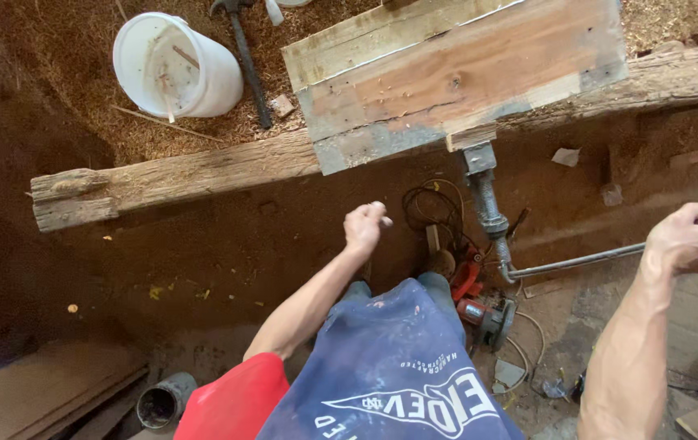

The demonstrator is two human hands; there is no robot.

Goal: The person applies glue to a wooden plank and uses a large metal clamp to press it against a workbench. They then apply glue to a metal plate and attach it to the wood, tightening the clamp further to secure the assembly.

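Below the bench's front edge, left hand [365, 226] and right hand [687, 238] are both fisted, gripping nothing visible; the vise handle [577, 261] lies near the right hand.

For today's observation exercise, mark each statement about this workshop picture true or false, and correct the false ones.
1. The right hand grips the metal bar. True.
2. The left hand holds the hammer. False: the hammer lies in sawdust by the white bucket, far from it.
3. The bucket stands on the plank. False: it stands on sawdust beside it.
4. A red power tool lies on the floor. True.
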